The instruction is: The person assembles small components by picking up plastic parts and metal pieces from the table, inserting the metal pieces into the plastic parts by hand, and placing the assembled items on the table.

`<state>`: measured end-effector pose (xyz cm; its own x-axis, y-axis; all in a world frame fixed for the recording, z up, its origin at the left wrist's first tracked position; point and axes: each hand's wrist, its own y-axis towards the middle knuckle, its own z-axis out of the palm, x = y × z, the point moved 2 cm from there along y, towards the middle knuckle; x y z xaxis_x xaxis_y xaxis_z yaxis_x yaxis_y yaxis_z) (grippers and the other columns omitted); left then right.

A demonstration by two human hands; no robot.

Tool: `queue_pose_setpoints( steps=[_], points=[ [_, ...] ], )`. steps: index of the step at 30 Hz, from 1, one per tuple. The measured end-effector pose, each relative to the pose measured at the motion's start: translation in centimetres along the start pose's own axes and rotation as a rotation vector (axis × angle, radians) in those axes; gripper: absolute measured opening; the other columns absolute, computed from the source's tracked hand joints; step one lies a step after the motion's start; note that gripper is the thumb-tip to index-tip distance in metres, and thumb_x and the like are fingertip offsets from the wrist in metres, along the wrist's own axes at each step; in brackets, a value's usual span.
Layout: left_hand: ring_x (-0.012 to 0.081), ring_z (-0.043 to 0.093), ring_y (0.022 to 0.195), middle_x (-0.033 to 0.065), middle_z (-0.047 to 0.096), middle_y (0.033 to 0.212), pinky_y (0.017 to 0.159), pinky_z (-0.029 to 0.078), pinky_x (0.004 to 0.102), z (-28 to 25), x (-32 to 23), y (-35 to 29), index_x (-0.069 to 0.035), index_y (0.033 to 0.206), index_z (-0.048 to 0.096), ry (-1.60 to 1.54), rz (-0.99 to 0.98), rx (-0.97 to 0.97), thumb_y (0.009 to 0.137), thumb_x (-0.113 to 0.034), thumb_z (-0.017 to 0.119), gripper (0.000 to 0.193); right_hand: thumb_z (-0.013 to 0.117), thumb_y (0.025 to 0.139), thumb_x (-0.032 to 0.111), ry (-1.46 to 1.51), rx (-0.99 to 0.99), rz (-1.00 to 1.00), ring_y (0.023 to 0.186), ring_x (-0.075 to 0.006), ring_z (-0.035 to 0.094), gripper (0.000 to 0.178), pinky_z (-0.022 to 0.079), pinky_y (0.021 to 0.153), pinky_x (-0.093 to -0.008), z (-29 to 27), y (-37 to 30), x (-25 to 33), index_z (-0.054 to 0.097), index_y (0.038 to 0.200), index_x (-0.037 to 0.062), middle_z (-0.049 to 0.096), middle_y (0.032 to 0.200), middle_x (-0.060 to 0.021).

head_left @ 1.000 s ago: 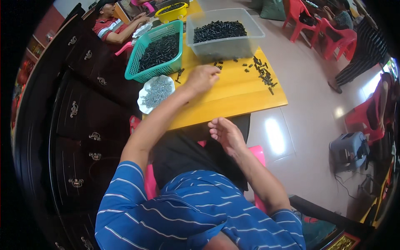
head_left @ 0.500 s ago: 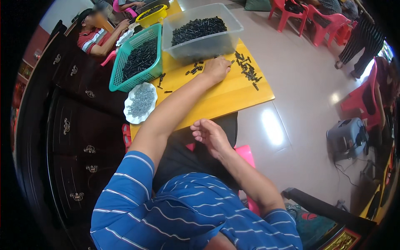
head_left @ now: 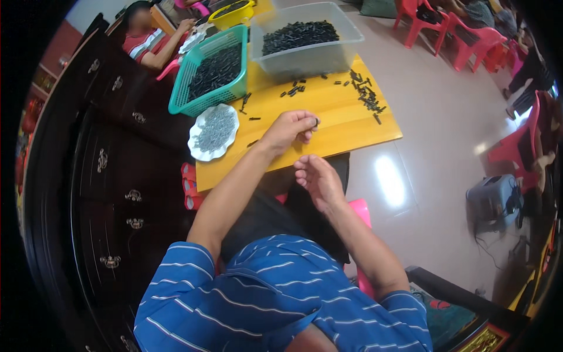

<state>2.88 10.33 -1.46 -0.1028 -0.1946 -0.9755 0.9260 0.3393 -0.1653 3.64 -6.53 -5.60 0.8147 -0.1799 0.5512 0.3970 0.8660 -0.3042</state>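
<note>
My left hand (head_left: 290, 131) is above the near part of the yellow table (head_left: 328, 117). Its thumb and finger are closed on a small black cylindrical piece (head_left: 317, 122). Just in front of the table edge is my right hand (head_left: 324, 183), palm turned inward and fingers curled together; anything inside them is hidden. Loose black pieces (head_left: 368, 97) lie scattered on the table's right side, and a few more black pieces (head_left: 295, 90) lie near the clear bin. To the left, a white scalloped plate (head_left: 201, 155) holds many small silvery parts.
A green basket (head_left: 179, 105) and a clear plastic bin (head_left: 352, 44), both full of black pieces, stand behind my hands. Further back is a yellow basket (head_left: 224, 22). Dark drawers (head_left: 141, 158) line the left. Another person (head_left: 153, 41) sits beyond the green basket.
My left hand has drawn back from the pieces near the clear bin toward me, now pinching a small black piece. My right hand has risen slightly toward it. The view has shifted a little.
</note>
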Motion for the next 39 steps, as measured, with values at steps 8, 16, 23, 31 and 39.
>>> queue_pose_setpoints(
  steps=[8, 16, 23, 31, 39],
  points=[
    [0.0094, 0.062, 0.072, 0.0007, 0.066, 0.082, 0.069, 0.051, 0.0247, 1.3, 0.4, -9.0, 0.000, 0.098, 0.070, 0.541, 0.300, -0.267, 0.090, -0.010, 0.067, 0.013, 0.057, 0.101, 0.035, -0.052, -0.002, -0.060, 0.079, -0.0117, 0.061, 0.029, 0.049, 0.072, -0.0259, 0.2, 0.0, 0.0, 0.060, 0.109, 0.0076, 0.066, 0.094, -0.0031],
    [0.0172, 0.065, 0.070, 0.0098, 0.068, 0.083, 0.064, 0.051, 0.0282, 1.5, -1.4, -12.1, 0.001, 0.092, 0.071, 0.823, 0.538, -0.265, 0.080, -0.004, 0.072, 0.013, 0.061, 0.100, 0.027, -0.322, 0.064, -0.109, 0.079, -0.0077, 0.061, 0.018, 0.048, 0.074, -0.0227, 0.5, 0.0, -0.7, 0.061, 0.106, 0.0111, 0.065, 0.092, 0.0016],
    [0.0207, 0.067, 0.074, 0.0111, 0.069, 0.083, 0.067, 0.052, 0.0297, 1.3, -0.5, -12.7, 0.001, 0.095, 0.072, 0.700, 0.549, -0.319, 0.082, -0.002, 0.070, 0.014, 0.060, 0.100, 0.027, -0.222, 0.091, -0.061, 0.080, -0.0084, 0.060, 0.020, 0.049, 0.076, -0.0238, 0.8, -0.3, -0.7, 0.062, 0.107, 0.0083, 0.067, 0.093, 0.0004],
    [0.0224, 0.069, 0.077, 0.0121, 0.069, 0.083, 0.070, 0.053, 0.0309, 1.6, -0.4, -12.5, 0.001, 0.095, 0.072, 0.652, 0.573, -0.341, 0.084, -0.001, 0.068, 0.012, 0.059, 0.101, 0.028, -0.085, 0.147, 0.012, 0.080, -0.0096, 0.061, 0.018, 0.049, 0.076, -0.0253, 0.3, -0.1, -0.8, 0.060, 0.106, 0.0104, 0.065, 0.091, 0.0009],
    [0.0084, 0.061, 0.073, 0.0029, 0.067, 0.086, 0.068, 0.050, 0.0215, 1.3, 1.3, -12.1, 0.001, 0.102, 0.067, 0.318, 0.235, -0.282, 0.094, -0.007, 0.063, 0.012, 0.063, 0.099, 0.029, -0.154, 0.109, -0.046, 0.079, -0.0089, 0.060, 0.020, 0.049, 0.073, -0.0243, 0.1, 0.3, -1.1, 0.060, 0.101, 0.0093, 0.065, 0.088, 0.0001]
  ],
)
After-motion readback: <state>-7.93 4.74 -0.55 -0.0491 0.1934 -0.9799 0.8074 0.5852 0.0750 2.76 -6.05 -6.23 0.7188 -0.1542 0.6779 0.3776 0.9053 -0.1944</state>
